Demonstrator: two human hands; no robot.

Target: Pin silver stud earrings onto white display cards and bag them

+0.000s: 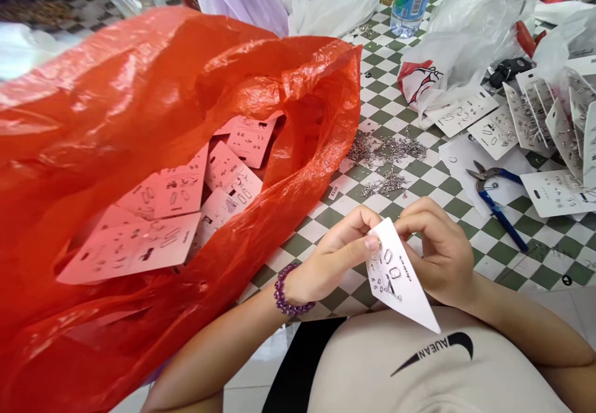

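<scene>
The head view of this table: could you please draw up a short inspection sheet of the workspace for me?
surface: green-and-white checkered tablecloth
job's things: white rectangular earring card, held in both hands; more cards inside an orange-red plastic bag
clutter: loose silver earring parts, blue-handled metal snips, white plastic bags
grips: left hand and right hand pinch the card
cables: nothing seen
surroundings: white floor tiles

A white rectangular earring card (404, 289), tilted corner-down, shows silver oval hoops (391, 264) and smaller studs across its face, with black print near one edge.
</scene>
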